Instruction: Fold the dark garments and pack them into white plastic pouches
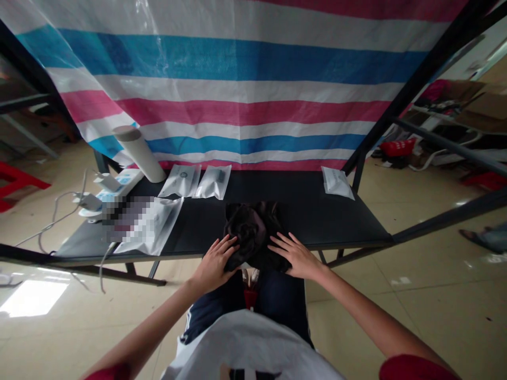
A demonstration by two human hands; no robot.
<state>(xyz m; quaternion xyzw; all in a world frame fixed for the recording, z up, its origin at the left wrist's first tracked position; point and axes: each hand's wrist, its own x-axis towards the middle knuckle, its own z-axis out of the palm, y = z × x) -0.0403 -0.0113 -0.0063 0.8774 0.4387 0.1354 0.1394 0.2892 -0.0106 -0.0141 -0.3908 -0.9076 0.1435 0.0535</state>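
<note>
A crumpled dark, silky piece of cloth (253, 227) lies at the front edge of the black table (317, 216), partly hanging over it toward my lap. My left hand (217, 263) rests on the cloth's left side, fingers stretched out. On its right side lies my right hand (296, 256), with the fingers spread flat over the fabric. Neither hand is closed around the cloth. What the cloth is made up into, I cannot tell from its folds.
Silver-white pouches (214, 182) lie at the back left, another pouch (337, 182) at the back right. A larger plastic bag (162, 227), a white cylinder (139, 153) and a power strip (122, 184) with cables occupy the left. A striped sheet (245, 116) hangs behind.
</note>
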